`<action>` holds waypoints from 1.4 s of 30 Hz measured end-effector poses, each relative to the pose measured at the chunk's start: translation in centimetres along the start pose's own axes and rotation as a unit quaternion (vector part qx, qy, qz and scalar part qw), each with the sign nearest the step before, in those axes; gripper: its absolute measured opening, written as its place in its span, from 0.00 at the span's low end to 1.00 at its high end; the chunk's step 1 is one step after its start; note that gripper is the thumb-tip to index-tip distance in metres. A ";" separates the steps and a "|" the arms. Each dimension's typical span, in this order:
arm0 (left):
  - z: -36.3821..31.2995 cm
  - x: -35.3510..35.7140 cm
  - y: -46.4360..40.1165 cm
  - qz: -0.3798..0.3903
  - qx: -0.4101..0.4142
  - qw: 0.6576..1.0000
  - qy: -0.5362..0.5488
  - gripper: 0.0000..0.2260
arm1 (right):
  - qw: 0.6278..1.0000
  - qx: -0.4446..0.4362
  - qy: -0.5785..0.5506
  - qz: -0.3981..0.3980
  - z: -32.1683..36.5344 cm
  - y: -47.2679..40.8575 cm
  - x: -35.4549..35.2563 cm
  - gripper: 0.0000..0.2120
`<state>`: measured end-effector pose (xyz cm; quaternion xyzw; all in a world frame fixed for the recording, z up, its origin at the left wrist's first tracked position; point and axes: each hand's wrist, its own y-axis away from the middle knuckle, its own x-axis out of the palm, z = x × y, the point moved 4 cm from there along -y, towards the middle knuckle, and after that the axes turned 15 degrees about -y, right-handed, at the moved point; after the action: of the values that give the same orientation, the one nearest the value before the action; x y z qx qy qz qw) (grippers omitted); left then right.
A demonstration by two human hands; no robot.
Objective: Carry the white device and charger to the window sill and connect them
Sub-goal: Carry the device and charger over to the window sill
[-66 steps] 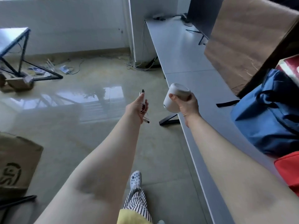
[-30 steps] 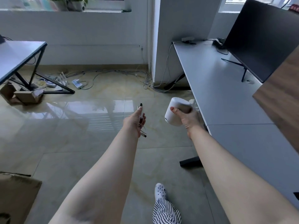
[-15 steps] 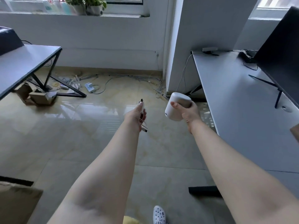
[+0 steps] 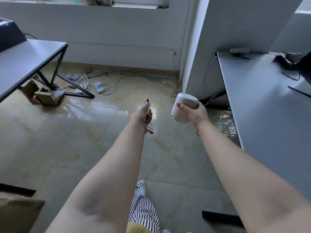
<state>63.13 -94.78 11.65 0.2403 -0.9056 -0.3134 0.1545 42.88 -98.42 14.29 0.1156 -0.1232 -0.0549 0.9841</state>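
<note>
At nine o'clock, a dark-framed counter [image 4: 28, 56] with cardboard scraps [image 4: 42, 95] on the floor beneath its legs. At eleven, a power strip [image 4: 98, 87] amid loose cables [image 4: 134, 76] along the wall. At twelve, right at the top edge, the window sill [image 4: 84, 4], well apart from both hands.

Just left of centre, the left hand [image 4: 140, 117], grip closed around the charger [image 4: 148, 113]: a white cable bunched in the palm, one dark plug poking up past the thumb, another dangling below the fingers. Just right of centre, the right hand [image 4: 196, 115], grip wrapped round the white device [image 4: 182, 107], a rounded white body tilted with its top towards the sill. Device and charger near each other but apart, not joined.

At two o'clock, a white pillar [image 4: 235, 31]; at three, a long grey counter [image 4: 269, 106] with a monitor stand and wires at its far end.

Progress, as a judgement: both items picked up and carried in the air, floor still to cross. Left to do: reach the sill at twelve, set the things there, find the port on the device (not visible here), and push a plug in. Roughly midway, with connection not yet begun.
</note>
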 end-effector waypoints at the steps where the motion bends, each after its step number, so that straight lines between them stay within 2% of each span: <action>1: -0.7 0.2 -0.9 0.000 -0.001 1.000 -0.001 0.10 | 1.000 -0.001 0.002 0.000 0.0 -1.0 0.6 0.31; 17: -15.0 1.0 -20.2 0.015 -0.021 0.998 -0.063 0.11 | 0.999 0.017 0.013 -0.039 0.1 -19.3 13.9 0.30; 22: -18.8 0.7 -24.5 0.008 -0.016 0.998 -0.060 0.13 | 0.999 0.017 0.020 -0.038 0.4 -23.6 17.3 0.32; 34: -26.3 3.2 -34.8 -0.016 -0.003 0.999 -0.040 0.11 | 0.999 0.026 0.037 -0.012 1.7 -35.7 24.1 0.37; 38: -30.1 5.7 -38.3 -0.025 0.008 0.999 -0.029 0.11 | 0.999 0.025 0.031 -0.002 3.1 -41.2 26.0 0.32; 42: -34.2 8.5 -42.4 -0.029 0.006 0.999 -0.019 0.11 | 0.999 0.023 0.034 0.012 5.1 -47.1 28.1 0.31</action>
<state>85.12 -145.37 11.35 0.2615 -0.9028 -0.3173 0.1265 64.92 -148.92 14.20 0.1389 -0.0920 -0.0363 0.9854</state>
